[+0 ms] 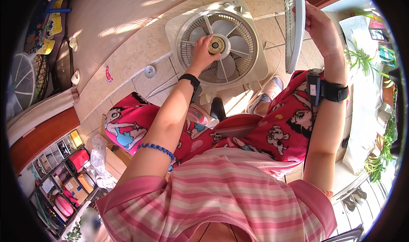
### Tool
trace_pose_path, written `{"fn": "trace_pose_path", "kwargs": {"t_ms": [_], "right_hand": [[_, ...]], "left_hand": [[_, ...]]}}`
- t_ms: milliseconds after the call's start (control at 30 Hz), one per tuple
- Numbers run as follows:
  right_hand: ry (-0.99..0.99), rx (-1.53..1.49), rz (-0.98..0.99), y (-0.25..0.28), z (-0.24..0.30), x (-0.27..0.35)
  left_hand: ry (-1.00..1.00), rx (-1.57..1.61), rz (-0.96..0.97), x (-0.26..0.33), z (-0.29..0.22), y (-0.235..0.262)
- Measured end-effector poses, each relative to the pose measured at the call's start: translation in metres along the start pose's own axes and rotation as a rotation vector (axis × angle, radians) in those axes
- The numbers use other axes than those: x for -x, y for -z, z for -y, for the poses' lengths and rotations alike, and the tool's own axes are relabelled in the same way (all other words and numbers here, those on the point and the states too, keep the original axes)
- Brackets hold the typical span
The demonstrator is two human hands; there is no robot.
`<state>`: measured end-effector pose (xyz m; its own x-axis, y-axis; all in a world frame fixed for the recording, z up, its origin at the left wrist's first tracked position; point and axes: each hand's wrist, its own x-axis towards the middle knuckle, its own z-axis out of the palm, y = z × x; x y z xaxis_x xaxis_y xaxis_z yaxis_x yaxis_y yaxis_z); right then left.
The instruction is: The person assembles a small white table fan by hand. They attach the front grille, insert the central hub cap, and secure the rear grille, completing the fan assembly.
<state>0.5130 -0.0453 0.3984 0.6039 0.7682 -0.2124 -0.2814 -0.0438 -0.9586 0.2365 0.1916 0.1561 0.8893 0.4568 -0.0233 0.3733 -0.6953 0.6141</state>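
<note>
A beige box fan [255, 71] lies face up on the floor in front of my knees, its grey blades [228, 66] showing. My left hand [202, 56] curls its thumb and fingers around the rim of the brass-coloured round hub [217, 44] at the fan's centre. To the right, my right hand [322, 32] grips the edge of a round white fan grille [293, 33], which stands upright and is seen nearly edge-on. Some fingers of that hand are hidden behind the grille. Two knobs [239, 9] sit at the fan's far edge.
A small white disc [149, 71] lies on the tiles left of the fan. A cord [277, 58] runs over the floor at its right. Potted plants [360, 60] line the right side. Further left are a storage rack [64, 182] and a plastic bag [100, 156].
</note>
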Motion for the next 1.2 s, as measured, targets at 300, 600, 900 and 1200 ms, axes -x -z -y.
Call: {"fn": "trace_pose_path", "kwargs": {"t_ms": [300, 600, 900, 1200], "right_hand": [[-0.001, 0.035, 0.073, -0.005, 0.000, -0.005], [0.013, 0.390, -0.033, -0.021, -0.004, -0.004], [-0.047, 0.533, -0.076, -0.029, -0.006, 0.002], [-0.117, 0.735, 0.124, -0.069, -0.029, 0.012]], "left_hand": [[-0.087, 0.105, -0.253, 0.005, 0.012, 0.005], [0.225, 0.670, 0.095, -0.005, -0.064, 0.169], [-0.847, 1.804, 0.211, 0.129, -0.291, 0.255], [-0.773, 1.964, 0.180, 0.165, -0.273, 0.255]]}}
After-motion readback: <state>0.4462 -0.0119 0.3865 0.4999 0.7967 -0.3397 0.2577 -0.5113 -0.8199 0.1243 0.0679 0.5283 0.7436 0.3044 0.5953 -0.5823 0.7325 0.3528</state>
